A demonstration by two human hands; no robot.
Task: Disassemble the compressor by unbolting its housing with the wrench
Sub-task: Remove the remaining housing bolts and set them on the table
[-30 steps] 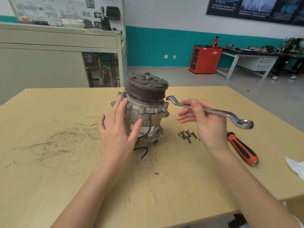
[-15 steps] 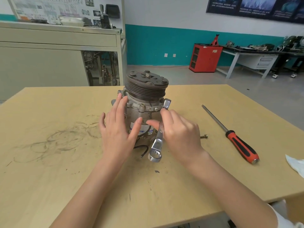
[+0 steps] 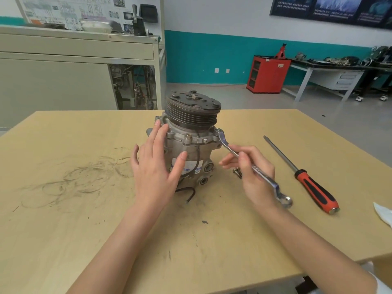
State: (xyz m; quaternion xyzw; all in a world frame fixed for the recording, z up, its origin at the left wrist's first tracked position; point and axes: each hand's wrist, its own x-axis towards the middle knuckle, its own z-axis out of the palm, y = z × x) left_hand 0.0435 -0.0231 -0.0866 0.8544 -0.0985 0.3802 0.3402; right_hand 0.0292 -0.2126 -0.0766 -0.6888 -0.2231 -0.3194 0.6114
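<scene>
The left hand (image 3: 154, 166) lies spread wide and flat against the left side of the compressor (image 3: 191, 132), which stands pulley-up on the table (image 3: 63, 209) between the two hands. Since it only presses and grips nothing, a hard pull on the wrench (image 3: 263, 176) may twist or tip the body under the palm. Right of the left thumb, the wrench's ring end sits at a flange bolt (image 3: 218, 130). I cannot tell whether it is fully seated, and a half-seated ring would likely slip and round the head. The right hand (image 3: 252, 172) pinches the shank midway with its fingertips, a weak hold for a tight bolt, so a slip could drive the knuckles into the housing. Loose bolts (image 3: 237, 172) beneath that hand could scatter, and a screwdriver (image 3: 314, 187) lies to its right.
</scene>
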